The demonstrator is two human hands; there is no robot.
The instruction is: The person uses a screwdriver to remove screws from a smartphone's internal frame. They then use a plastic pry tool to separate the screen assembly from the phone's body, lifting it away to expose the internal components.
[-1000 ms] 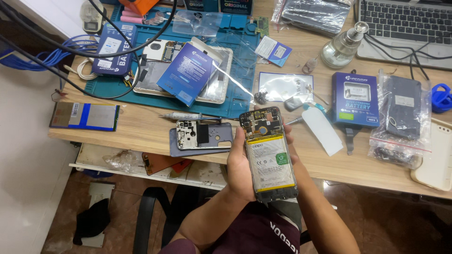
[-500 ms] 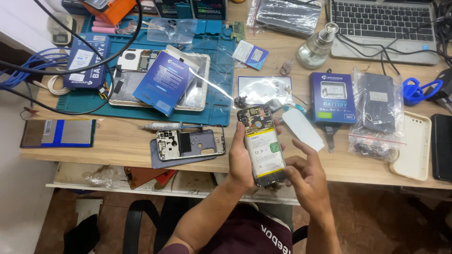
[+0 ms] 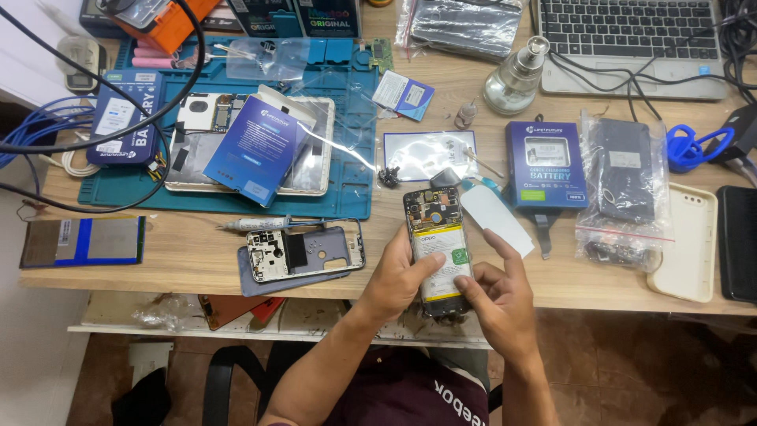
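Opened phone (image 3: 438,252) now lower, over the worktop (image 3: 189,260) front edge; left hand (image 3: 398,276) wrapped round its side, thumb on the battery; right hand (image 3: 501,296) newly closed on the lower end, fingers pinching; back cover (image 3: 303,252) lying left; seemingly battery work.

Phone repair workshop: repair mat (image 3: 347,170), battery boxes (image 3: 546,164).

Bare forearms, maroon shirt w/ white lettering

Cluttered wooden table (image 3: 197,256), apparently phone parts
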